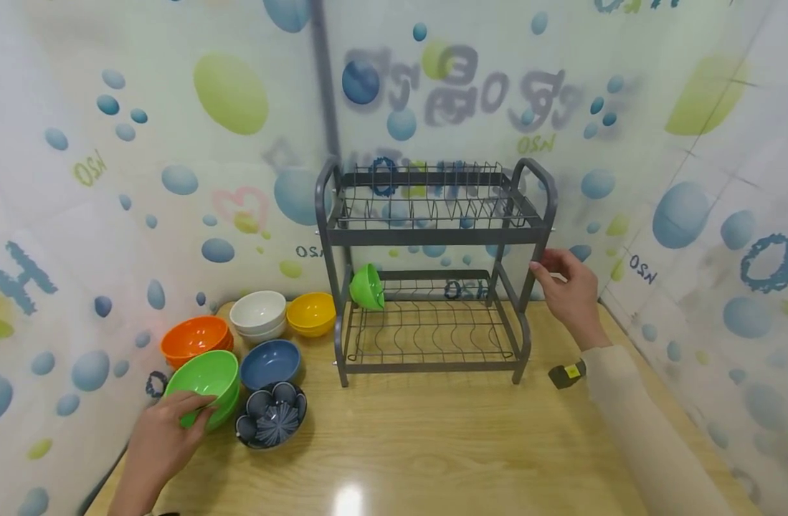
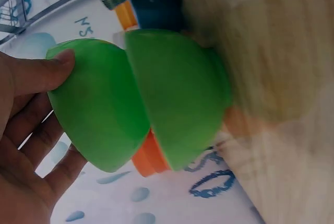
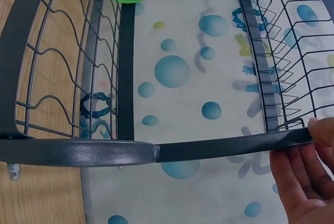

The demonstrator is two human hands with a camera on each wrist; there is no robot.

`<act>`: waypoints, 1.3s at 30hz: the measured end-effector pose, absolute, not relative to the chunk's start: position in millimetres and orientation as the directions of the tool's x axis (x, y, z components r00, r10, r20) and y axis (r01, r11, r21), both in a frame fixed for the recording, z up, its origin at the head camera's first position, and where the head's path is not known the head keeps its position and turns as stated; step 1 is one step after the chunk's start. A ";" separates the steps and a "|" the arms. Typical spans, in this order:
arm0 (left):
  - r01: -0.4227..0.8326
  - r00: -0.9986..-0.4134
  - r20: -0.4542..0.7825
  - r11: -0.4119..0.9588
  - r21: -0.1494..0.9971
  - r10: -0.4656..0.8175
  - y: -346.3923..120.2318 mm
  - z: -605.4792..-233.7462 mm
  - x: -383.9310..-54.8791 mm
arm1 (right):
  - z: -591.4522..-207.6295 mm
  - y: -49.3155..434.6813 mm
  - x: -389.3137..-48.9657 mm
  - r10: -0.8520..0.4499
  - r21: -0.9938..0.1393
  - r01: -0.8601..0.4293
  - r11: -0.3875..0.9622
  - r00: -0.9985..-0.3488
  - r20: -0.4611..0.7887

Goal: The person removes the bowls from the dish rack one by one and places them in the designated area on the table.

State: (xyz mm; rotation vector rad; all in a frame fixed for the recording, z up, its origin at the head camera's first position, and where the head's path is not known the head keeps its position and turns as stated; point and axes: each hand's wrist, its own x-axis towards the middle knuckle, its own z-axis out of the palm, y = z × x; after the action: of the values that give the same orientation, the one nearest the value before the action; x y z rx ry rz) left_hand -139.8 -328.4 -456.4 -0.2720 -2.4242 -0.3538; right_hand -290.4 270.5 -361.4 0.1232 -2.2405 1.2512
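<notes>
My left hand (image 1: 168, 433) pinches the rim of a green bowl (image 1: 203, 376), thumb on one side and fingers on the other. In the left wrist view this bowl (image 2: 96, 109) is tilted partly out of a second green bowl (image 2: 180, 98) beneath it. My right hand (image 1: 569, 290) holds the right front post of a dark grey two-tier dish rack (image 1: 432, 236). The right wrist view shows the thumb and fingers around that post (image 3: 235, 148). Another green bowl (image 1: 366, 288) stands on its side at the left end of the rack's lower tier.
Around the green stack are orange bowls (image 1: 196, 338), white bowls (image 1: 258, 313), yellow bowls (image 1: 312, 313), a blue bowl (image 1: 271, 364) and a dark patterned bowl (image 1: 271, 416). The wooden table (image 1: 432, 444) meets patterned curtains (image 1: 239, 172) at its back and sides.
</notes>
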 end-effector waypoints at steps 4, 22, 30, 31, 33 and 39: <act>0.260 -0.781 0.618 0.949 0.180 0.096 -333.2 -463.4 -133.7 | -362.9 269.9 -290.2 0.180 -0.761 -0.350 0.546 -0.838 0.515; 0.237 -0.798 0.595 0.958 0.163 0.096 -335.9 -478.8 -134.2 | -364.2 271.6 -291.5 0.190 -0.763 -0.348 0.545 -0.835 0.517; 0.240 -0.834 0.542 0.952 0.192 0.101 -333.5 -476.2 -136.1 | -362.4 271.6 -289.8 0.196 -0.769 -0.359 0.529 -0.830 0.522; 0.231 -0.847 0.524 0.952 0.199 0.096 -333.3 -475.7 -136.1 | -362.5 271.7 -289.8 0.195 -0.769 -0.360 0.529 -0.830 0.522; 0.207 -0.873 0.481 0.954 0.218 0.079 -332.3 -474.3 -135.9 | -362.9 271.7 -289.8 0.196 -0.770 -0.360 0.527 -0.830 0.522; 0.194 -0.889 0.455 0.947 0.255 0.059 -327.2 -469.2 -137.2 | -363.2 271.7 -290.1 0.189 -0.766 -0.358 0.534 -0.833 0.521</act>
State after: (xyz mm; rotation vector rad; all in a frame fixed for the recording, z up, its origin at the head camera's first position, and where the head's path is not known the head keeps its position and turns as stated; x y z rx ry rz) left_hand -137.2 -327.2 -469.2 -0.1817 -2.6471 -0.4091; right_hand -290.1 271.7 -363.2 0.1359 -2.2148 1.2845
